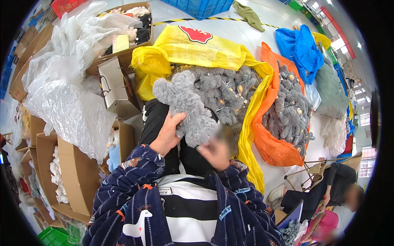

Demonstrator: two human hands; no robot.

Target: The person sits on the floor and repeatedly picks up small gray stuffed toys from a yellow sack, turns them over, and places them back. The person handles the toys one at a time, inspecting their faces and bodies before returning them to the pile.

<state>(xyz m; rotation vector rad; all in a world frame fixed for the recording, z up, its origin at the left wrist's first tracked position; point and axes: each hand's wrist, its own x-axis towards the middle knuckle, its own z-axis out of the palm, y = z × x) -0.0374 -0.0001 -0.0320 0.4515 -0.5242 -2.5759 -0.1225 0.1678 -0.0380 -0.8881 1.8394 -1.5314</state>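
The left hand (166,135) holds a fluffy grey plush toy (186,106) from the left side, its grip closed around the soft body. The right hand (215,152) is blurred just under the toy, so I cannot tell its grip. The toy is up near the middle, just in front of a yellow sack (184,51) full of grey plush toys (227,92). An orange sack (273,149) lies to the right.

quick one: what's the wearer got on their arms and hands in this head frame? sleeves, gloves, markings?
Both hands are bare, with no gloves: left hand, right hand, the right one blurred. Both arms wear loose sleeves of a dark navy fleece-like jacket with thin pale dashed stripes, small orange accents and a white deer-like figure low on the left side. The jacket hangs open over a black-and-white striped top. No watch or rings can be made out.
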